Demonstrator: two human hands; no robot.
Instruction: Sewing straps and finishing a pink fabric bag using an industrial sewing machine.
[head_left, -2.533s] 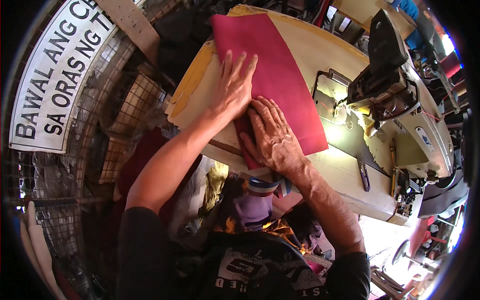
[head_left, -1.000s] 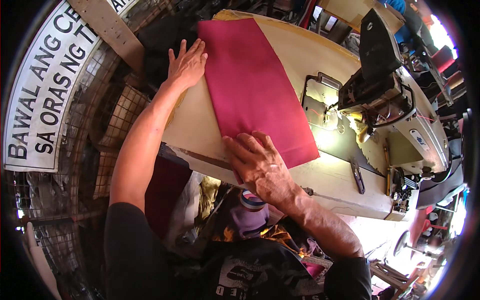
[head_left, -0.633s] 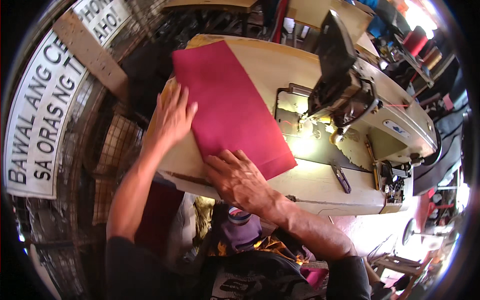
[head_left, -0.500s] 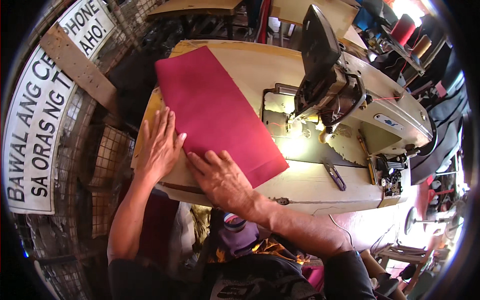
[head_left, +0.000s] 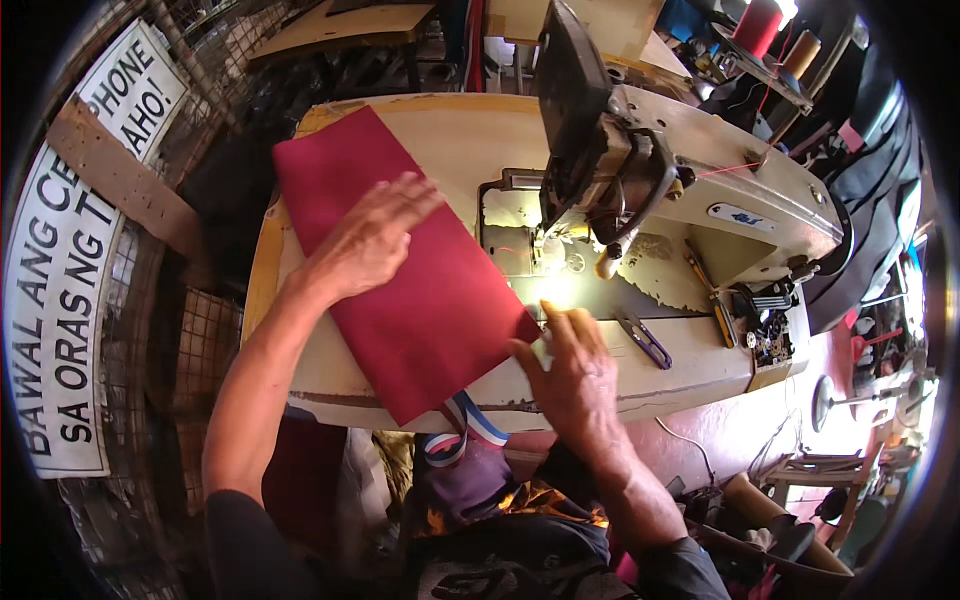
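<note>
A maroon rectangular piece of cloth [head_left: 400, 330] lies flat on the pale sewing-machine table [head_left: 660, 385], its near corner over the front edge. My left hand [head_left: 375, 240] is over the middle of the cloth, fingers stretched out and slightly blurred; whether it presses down I cannot tell. At the cloth's right corner is my right hand [head_left: 578, 385], its thumb apart from the fingers and the thumb tip near the edge. Beyond that corner stands the sewing machine [head_left: 720, 150], its lamp lighting the needle area. A striped band [head_left: 470, 432] hangs below the front edge.
Thread snips [head_left: 645, 340] and a yellow-black cutter [head_left: 715, 300] lie right of my right hand. Red and tan thread spools [head_left: 757, 28] stand behind the machine. A wire-mesh wall with a lettered sign [head_left: 65, 320] is on the left; a fan [head_left: 830, 400] stands far right.
My left hand has moved from the cloth's left edge to over its middle. My right hand has shifted right, from the near edge to the right corner. The cloth has turned slightly and come nearer.
</note>
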